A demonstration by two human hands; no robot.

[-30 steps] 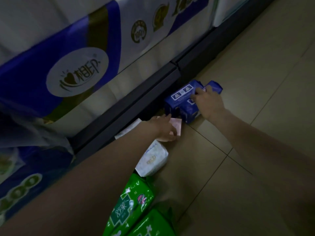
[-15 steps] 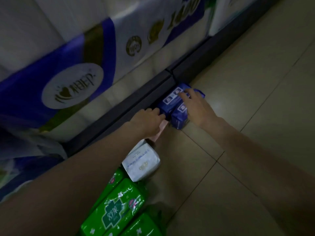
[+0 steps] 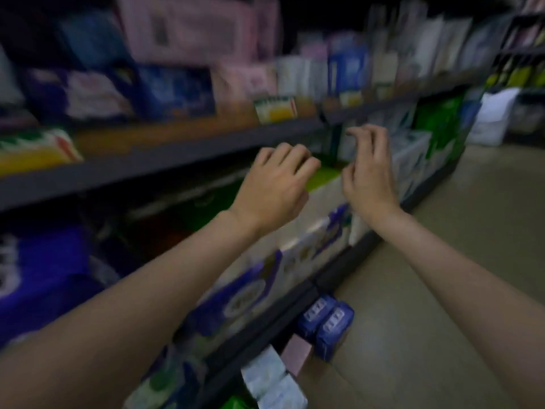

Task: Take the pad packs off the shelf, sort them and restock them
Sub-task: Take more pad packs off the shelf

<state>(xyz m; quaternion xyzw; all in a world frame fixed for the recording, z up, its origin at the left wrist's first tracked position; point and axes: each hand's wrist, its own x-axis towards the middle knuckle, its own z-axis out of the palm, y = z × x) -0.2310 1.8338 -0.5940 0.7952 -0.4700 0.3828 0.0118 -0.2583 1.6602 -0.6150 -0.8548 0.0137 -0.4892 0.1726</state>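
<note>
Dim shop aisle: beige tiled floor; dark metal shelving along left side, blurred stock on tiers.

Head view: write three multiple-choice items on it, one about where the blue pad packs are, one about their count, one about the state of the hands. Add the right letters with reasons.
1. Where do the blue pad packs lie?
A. on the floor against the shelf base
B. on the top shelf
C. in the right hand

2. How many blue pad packs lie side by side there?
A. one
B. two
C. five

3. What do the left hand and right hand hold?
A. a green pack each
B. one blue pack together
C. nothing

Key: 1 A, the packs rest on the floor tiles at the foot of the shelf unit. 2 B, two packs show next to each other. 3 C, both hands are raised before the shelves with loosely curled fingers and nothing in them.
</note>
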